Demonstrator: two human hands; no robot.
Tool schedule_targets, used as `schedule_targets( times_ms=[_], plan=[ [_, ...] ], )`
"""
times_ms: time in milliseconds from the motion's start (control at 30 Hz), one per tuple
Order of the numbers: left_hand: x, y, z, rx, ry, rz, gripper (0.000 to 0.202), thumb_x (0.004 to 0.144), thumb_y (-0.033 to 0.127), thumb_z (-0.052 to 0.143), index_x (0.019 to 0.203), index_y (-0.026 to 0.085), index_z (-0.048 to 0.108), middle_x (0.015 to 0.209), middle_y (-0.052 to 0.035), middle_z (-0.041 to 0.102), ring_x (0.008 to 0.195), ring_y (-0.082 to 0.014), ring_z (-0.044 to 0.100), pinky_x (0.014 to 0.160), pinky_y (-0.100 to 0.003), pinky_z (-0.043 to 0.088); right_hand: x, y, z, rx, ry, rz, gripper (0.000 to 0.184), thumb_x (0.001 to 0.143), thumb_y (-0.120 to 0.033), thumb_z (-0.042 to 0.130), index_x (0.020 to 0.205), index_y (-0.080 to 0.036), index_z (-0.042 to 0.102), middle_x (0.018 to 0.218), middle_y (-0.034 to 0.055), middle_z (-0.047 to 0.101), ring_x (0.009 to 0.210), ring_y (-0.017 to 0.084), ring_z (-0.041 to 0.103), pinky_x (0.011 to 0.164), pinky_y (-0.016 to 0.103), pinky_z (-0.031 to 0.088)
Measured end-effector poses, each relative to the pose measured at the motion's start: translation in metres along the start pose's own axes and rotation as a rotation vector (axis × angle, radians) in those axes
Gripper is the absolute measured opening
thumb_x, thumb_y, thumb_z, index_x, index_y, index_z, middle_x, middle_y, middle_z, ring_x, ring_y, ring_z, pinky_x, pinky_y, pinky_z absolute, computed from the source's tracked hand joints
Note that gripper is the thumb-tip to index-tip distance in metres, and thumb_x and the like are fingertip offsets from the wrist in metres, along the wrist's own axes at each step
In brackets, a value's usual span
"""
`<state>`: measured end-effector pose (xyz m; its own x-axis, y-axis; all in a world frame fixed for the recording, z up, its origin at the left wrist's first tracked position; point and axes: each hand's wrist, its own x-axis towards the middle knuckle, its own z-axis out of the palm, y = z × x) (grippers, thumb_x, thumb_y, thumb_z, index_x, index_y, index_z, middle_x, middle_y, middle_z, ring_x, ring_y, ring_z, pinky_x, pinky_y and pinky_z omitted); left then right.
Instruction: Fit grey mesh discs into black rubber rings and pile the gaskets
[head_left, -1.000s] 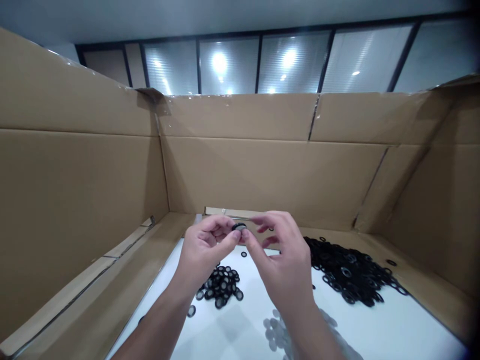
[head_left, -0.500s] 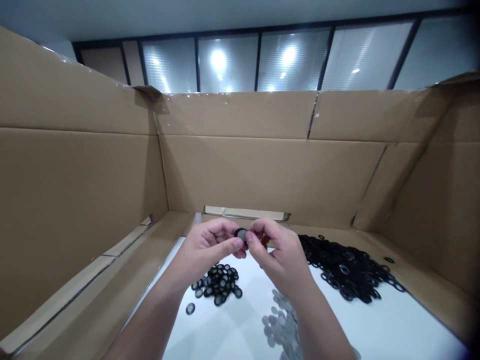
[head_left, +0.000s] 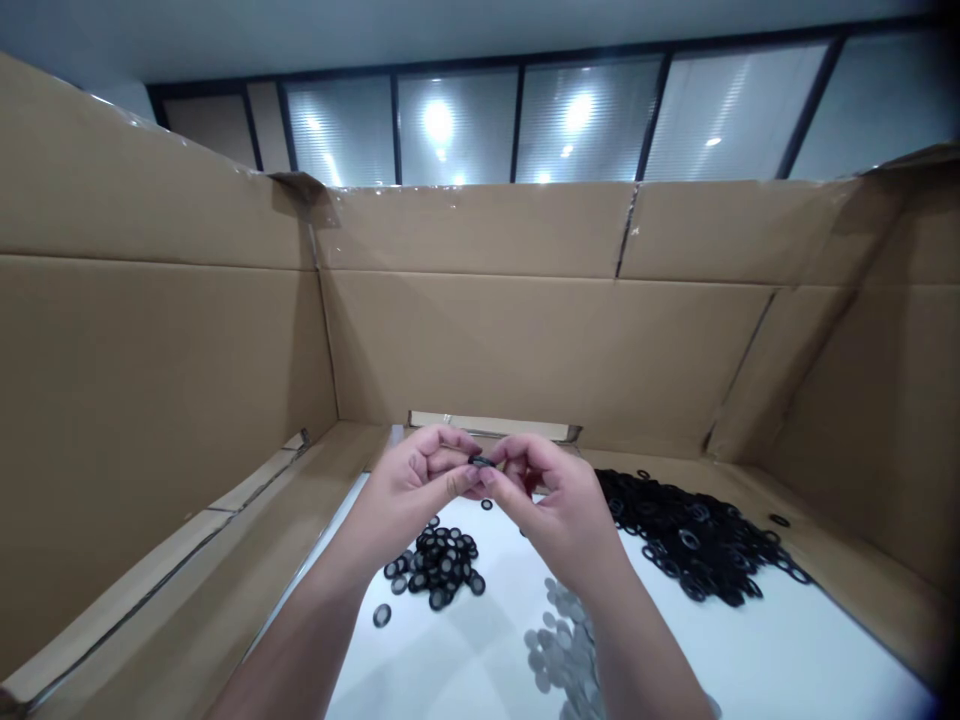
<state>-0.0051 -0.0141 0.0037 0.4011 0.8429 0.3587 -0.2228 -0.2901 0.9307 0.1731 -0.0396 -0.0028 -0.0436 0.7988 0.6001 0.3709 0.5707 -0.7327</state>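
Note:
My left hand [head_left: 416, 488] and my right hand [head_left: 556, 500] meet in the middle of the view, both closed at the fingertips on one black ring [head_left: 481, 461]. The ring is now turned nearly edge-on, so the grey disc in it hardly shows. Below my left hand lies a heap of black rings with grey discs in them [head_left: 444, 565], with one piece apart at its lower left. Loose grey discs [head_left: 564, 650] lie below my right hand, partly covered by the forearm. To the right spreads a large heap of black rings [head_left: 690, 540].
A white work surface [head_left: 465, 660] carries the heaps. Tall cardboard walls [head_left: 480, 340] enclose it at the left, back and right. A single black ring [head_left: 780, 520] lies on the cardboard at the right, and a small ring [head_left: 487, 505] rests just below my hands.
The black ring has been tilted between my fingers, from its grey face showing to nearly edge-on. My left fingers have shifted slightly, bringing the small ring beneath into view.

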Motion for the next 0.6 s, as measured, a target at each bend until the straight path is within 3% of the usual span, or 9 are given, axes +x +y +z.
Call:
schedule_targets(
  times_ms=[133, 300, 600],
  plan=[
    [0.002, 0.000, 0.000, -0.001, -0.040, 0.023, 0.018, 0.092, 0.031, 0.073, 0.098, 0.016, 0.065, 0.082, -0.0034, 0.078, 0.080, -0.0146, 0.074, 0.081, -0.026, 0.060, -0.001, 0.003, -0.001, 0.163, -0.047, 0.130, 0.017, 0.094, -0.037, 0.062, 0.090, -0.021, 0.060, 0.058, -0.0079, 0.046, 0.052, 0.010, 0.041, 0.050, 0.023, 0.034],
    [0.004, 0.003, 0.001, 0.050, -0.009, 0.067, 0.015, 0.086, 0.026, 0.078, 0.085, 0.013, 0.070, 0.074, -0.0017, 0.072, 0.071, -0.0126, 0.069, 0.068, -0.022, 0.058, 0.000, 0.004, 0.004, 0.337, -0.138, 0.194, 0.023, 0.097, -0.042, 0.058, 0.090, -0.019, 0.059, 0.055, -0.0079, 0.051, 0.046, 0.008, 0.043, 0.046, 0.021, 0.036],
    [0.002, 0.006, 0.002, 0.075, 0.009, 0.067, 0.023, 0.087, 0.034, 0.076, 0.080, 0.014, 0.067, 0.070, -0.0024, 0.068, 0.068, -0.0141, 0.066, 0.069, -0.026, 0.055, -0.001, 0.001, 0.011, 0.193, -0.017, 0.117, 0.026, 0.097, -0.044, 0.057, 0.090, -0.019, 0.061, 0.066, -0.0022, 0.061, 0.049, 0.010, 0.046, 0.046, 0.023, 0.033]
  ],
)
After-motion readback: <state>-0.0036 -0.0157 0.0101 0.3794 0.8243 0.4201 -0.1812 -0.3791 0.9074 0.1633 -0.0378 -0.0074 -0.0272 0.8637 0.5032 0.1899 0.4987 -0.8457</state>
